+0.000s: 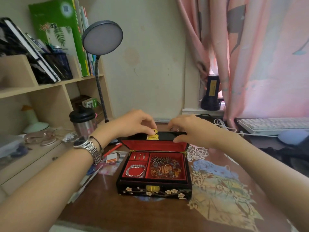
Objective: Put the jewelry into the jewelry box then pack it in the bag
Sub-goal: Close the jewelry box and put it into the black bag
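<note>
Box (154,181) sat open at desk (117,211) centre, long axis running 9-to-3 across the view, front latch plate facing 6. Inside: bracelet (135,170) in the 7 o'clock tray, small rings (139,156) in the 10 o'clock tray, brooch-like piece (165,167) in the big tray on the 3 side. Jewelry looked loaded.

Lid (153,138) stood raised at 12, hinged along the far edge, red lining toward the camera. Both hands were on its top rim. Left hand (135,123) pinched the gold clasp (152,133) at the rim's middle. Right hand (187,128) curled closed over the rim toward 2, thumb under.

Judgement: next move is swinging the lid from 12 down toward 6; hands are about equally near. No bag in view. Watch (87,145) on left wrist.
</note>
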Demonstrator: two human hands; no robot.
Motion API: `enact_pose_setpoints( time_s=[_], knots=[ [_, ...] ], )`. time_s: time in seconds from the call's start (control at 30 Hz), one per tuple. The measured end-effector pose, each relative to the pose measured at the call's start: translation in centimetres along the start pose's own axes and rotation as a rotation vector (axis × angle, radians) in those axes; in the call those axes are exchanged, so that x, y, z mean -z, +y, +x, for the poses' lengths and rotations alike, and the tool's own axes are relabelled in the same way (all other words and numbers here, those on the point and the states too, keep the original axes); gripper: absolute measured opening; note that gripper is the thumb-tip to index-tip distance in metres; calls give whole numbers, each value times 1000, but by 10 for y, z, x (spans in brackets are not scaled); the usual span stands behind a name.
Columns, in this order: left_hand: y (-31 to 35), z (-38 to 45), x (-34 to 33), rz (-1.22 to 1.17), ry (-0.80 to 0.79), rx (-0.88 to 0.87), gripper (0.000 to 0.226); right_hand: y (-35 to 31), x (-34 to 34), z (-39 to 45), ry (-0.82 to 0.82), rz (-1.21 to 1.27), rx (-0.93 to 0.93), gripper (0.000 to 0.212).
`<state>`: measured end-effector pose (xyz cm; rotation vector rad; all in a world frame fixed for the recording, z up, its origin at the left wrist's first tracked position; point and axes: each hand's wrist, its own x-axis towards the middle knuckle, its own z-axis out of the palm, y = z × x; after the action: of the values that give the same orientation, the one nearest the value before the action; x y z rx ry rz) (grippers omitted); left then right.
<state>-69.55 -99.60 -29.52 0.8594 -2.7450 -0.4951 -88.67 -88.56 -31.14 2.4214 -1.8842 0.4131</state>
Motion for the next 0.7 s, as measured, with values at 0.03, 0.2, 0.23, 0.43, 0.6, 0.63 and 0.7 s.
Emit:
enact_pose_setpoints(
  time_s=[0.03, 0.2, 0.23, 0.43, 0.6, 0.63, 0.7],
  knots=[
    [2, -6, -3, 9, 7, 7, 16, -1, -3, -3, -7, 4, 5, 38],
    [9, -37, -30, 4, 14, 20, 11, -7, -22, -21, -88, 63, 12, 38],
    [10, -43, -36, -4, 20, 19, 10, -9, -27, -25, -103, 80, 12, 39],
    [3, -71, -74, 30, 64, 8, 10, -16, -57, -45, -151, 106, -19, 48],
    [1, -81, -91, 59, 106, 3, 7, -21, -72, -54, -114, 80, -18, 49],
    [0, -82, -93, 59, 108, 1, 8, -21, -74, -56, -105, 73, -16, 49],
    [0, -83, -95, 59, 108, 9, 9, -22, -78, -58, -86, 66, -16, 49]
  ],
)
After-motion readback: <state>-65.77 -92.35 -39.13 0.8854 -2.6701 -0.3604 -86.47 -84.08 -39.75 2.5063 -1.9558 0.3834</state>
